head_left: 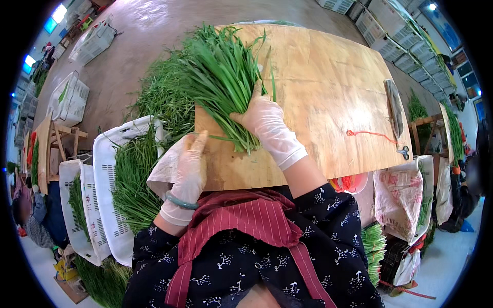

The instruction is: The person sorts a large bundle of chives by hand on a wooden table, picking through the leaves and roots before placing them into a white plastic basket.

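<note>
1. One bundle of long green stalks lies at the left of the board: narrow, flat, glossy leaves, darker toward the far end, with paler cut ends bunched unevenly near the person.
2. The leaf tips fan out beyond the board's left edge, toward one heap of loose greens; a few stray leaves stick out on the right.
3. Counted on the board besides: one pair of scissors, one red cord and one dark, narrow strip, all near the right edge.
4. Just left of the person stand two white crates, both with greens inside.
5. The gloved right hand touches the bundle from its right side — thumb and forefinger spread wide, the thumb across the lower stalks, the forefinger along the right edge. How firmly it grips, I cannot tell.
6. The gloved left hand, a green bangle at its wrist, is left of the stalk ends. Its fingers lie close together, slightly bent; one leaf reaches toward their tips — whether pinched, I cannot tell.
</note>
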`<state>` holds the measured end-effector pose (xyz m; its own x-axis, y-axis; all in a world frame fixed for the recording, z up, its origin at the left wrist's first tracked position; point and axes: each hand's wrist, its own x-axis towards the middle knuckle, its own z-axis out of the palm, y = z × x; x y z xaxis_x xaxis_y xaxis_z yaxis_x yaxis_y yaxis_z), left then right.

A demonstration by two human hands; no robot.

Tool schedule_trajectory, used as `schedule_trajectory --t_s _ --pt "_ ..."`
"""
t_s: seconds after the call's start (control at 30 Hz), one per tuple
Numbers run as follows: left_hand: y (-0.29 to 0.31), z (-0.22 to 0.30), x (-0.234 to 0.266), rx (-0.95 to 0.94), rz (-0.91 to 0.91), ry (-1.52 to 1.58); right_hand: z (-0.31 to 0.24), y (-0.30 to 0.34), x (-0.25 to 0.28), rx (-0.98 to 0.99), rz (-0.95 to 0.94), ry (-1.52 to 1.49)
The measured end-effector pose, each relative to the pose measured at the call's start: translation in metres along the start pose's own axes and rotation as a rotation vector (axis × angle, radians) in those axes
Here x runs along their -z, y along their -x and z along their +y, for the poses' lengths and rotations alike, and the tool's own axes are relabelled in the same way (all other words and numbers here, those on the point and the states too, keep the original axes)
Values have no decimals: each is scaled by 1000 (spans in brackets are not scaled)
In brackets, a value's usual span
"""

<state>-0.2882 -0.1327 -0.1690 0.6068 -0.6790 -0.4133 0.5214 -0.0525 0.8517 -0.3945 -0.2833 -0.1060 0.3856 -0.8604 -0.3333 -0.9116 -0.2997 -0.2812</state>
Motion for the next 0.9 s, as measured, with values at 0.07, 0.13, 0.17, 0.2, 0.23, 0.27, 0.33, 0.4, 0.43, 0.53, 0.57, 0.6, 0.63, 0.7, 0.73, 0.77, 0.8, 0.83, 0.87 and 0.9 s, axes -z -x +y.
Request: schedule_trajectory --t_s 0.07,0.13,0.17,0.2,0.23,0.27,0.33,0.4,0.43,0.53,0.57,0.6,0.63,0.7,0.73,0.77,0.8,0.83,0.87,0.9 --pt "-12 -7 3 103 -114 -92 2 -1 2 -9 -12 -6" --pt "-25 10 -8 127 -227 68 0 -3 3 13 -46 -32" --pt "-26 25 -21 149 -252 83 -2 -6 4 17 -36 -33" --pt "-26 36 -32 166 -276 101 -5 -4 9 31 6 -11" --pt "-33 37 -38 158 -259 114 -8 -4 13 43 45 12" --pt "-39 37 -43 149 -241 127 -11 -6 14 58 83 33" --pt "-51 33 -58 148 -226 93 0 -19 13 37 13 20" --pt "-58 28 -66 146 -192 9 5 -25 5 -2 -43 13" --pt "-64 22 -65 125 -231 -6 5 -28 5 -19 -62 -11" --pt "-73 25 -73 68 -161 -254 3 -32 10 4 -30 -32" --pt "-68 24 -76 93 -138 -240 6 -29 12 63 11 -6" --pt "-66 28 -75 84 -159 -213 13 -28 14 125 55 20" --pt "-62 30 -75 77 -182 -187 21 -27 18 184 100 45" --pt "-71 31 -67 122 -282 -142 49 -38 24 263 139 -244" --pt "-70 34 -68 110 -270 -150 63 -43 30 300 161 -389" --pt "-67 38 -69 97 -257 -159 75 -46 36 188 90 -465" --pt "-66 40 -73 85 -254 -167 90 -48 43 70 26 -539" --pt "-67 44 -73 89 -253 -221 96 -51 49 -45 -37 -612" --pt "-71 45 -74 88 -270 -184 100 -63 47 -54 -136 -638" --pt "-78 38 -79 93 -303 -150 112 -77 42 -75 -224 -666"
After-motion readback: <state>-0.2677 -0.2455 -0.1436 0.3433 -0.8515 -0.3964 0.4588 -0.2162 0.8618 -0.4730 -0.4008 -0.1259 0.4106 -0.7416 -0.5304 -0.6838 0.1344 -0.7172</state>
